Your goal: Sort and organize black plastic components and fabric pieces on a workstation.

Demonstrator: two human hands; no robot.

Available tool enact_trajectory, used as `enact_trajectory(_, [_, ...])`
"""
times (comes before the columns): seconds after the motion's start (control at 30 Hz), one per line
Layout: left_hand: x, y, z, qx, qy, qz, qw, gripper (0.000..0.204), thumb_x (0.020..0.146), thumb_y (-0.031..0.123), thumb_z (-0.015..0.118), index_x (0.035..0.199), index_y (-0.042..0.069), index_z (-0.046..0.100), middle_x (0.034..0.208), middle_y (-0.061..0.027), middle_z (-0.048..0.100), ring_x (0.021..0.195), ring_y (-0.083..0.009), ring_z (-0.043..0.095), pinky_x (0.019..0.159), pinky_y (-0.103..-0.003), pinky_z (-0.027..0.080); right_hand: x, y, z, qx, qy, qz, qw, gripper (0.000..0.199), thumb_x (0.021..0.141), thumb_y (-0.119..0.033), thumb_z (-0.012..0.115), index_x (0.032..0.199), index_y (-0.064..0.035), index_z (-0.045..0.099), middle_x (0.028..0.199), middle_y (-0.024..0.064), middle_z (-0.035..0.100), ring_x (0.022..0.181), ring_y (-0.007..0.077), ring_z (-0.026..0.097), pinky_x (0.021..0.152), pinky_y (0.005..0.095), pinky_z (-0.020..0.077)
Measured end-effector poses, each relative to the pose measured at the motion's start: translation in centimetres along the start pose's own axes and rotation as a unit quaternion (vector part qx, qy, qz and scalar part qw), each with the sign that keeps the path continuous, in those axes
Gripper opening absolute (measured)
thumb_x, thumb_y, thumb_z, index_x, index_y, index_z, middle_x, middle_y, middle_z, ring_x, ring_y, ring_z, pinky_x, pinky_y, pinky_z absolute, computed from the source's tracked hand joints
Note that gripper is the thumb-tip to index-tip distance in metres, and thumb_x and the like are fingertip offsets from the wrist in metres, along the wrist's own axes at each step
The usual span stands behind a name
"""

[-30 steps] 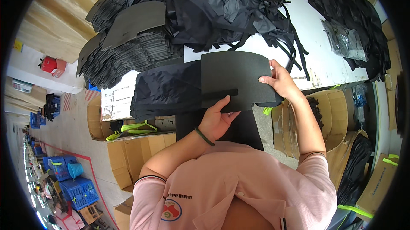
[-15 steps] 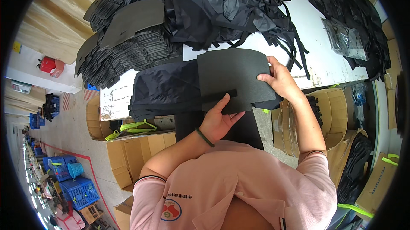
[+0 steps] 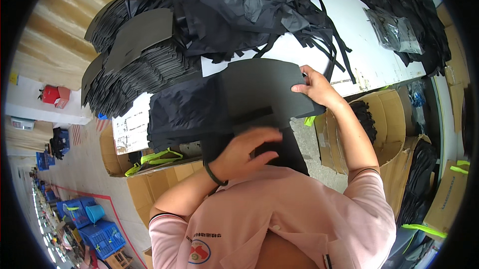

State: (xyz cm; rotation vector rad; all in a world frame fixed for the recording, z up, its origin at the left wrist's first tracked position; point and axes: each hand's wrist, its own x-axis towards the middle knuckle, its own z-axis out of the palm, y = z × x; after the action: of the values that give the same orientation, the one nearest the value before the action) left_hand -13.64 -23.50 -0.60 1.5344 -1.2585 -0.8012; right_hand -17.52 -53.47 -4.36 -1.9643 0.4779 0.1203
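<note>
A white worktable [image 3: 369, 54] heaped with black fabric pieces [image 3: 239, 4] stands over cardboard boxes [image 3: 164, 179]; the right hand [image 3: 314, 88] pinches a flat black foam panel [image 3: 259, 89]; the left hand [image 3: 247, 151], blurred, lies open-fingered on its lower edge, grip unclear.

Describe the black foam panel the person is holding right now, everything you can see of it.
The black foam panel is a flat, matte, dark sheet that looks like stiff foam, with a rounded far edge and a notch cut into its near edge. It is held roughly level over black fabric at the table's near edge. The right hand grips its right edge; the left hand is under its near edge, blurred.
</note>
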Motion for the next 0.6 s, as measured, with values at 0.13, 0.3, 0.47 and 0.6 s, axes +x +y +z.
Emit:
enact_trajectory(0.13, [1.3,-3.9,-0.3,0.425,0.048,-0.066,0.901,0.091,0.069,0.03,0.081,0.146,0.027,0.034,0.154,-0.0139,0.02,0.142,-0.0374,0.016,0.103,-0.07,0.019,1.1,1.6,-0.8,0.005,0.037,-0.028,0.999,0.04,0.084,-0.026,0.074,0.111,-0.0027,0.055,0.083,0.0,0.058,0.074,0.009,0.052,0.068,0.0224,0.0456])
enact_trajectory(0.3, [1.7,-5.4,0.2,0.442,0.058,-0.054,0.894,0.088,0.07,0.028,0.08,0.145,0.03,0.035,0.154,-0.0134,0.021,0.142,-0.0366,0.02,0.104,-0.068,0.02,3.3,7.5,-3.2,-0.083,0.059,0.06,0.993,0.055,0.09,-0.05,0.06,0.106,0.0019,0.061,0.084,0.006,0.061,0.073,0.0139,0.054,0.063,0.0287,0.0473])
enact_trajectory(0.47, [1.4,-5.6,0.1,0.447,0.06,-0.048,0.891,0.087,0.07,0.028,0.08,0.145,0.03,0.036,0.154,-0.0128,0.021,0.142,-0.0361,0.02,0.105,-0.068,0.019,3.3,5.0,-3.3,-0.087,-0.023,0.132,0.987,0.078,0.089,-0.066,0.047,0.119,0.0049,0.059,0.094,0.0149,0.064,0.081,0.022,0.06,0.072,0.0315,0.0499])
enact_trajectory(0.6, [1.4,-5.9,0.2,0.442,0.066,-0.045,0.893,0.086,0.071,0.028,0.079,0.145,0.031,0.035,0.154,-0.0122,0.021,0.142,-0.0356,0.02,0.106,-0.068,0.017,3.6,4.7,-3.1,-0.135,-0.041,0.115,0.983,0.094,0.086,-0.075,0.039,0.129,0.0075,0.05,0.131,0.0289,0.051,0.125,0.0341,0.049,0.106,0.0382,0.0353])
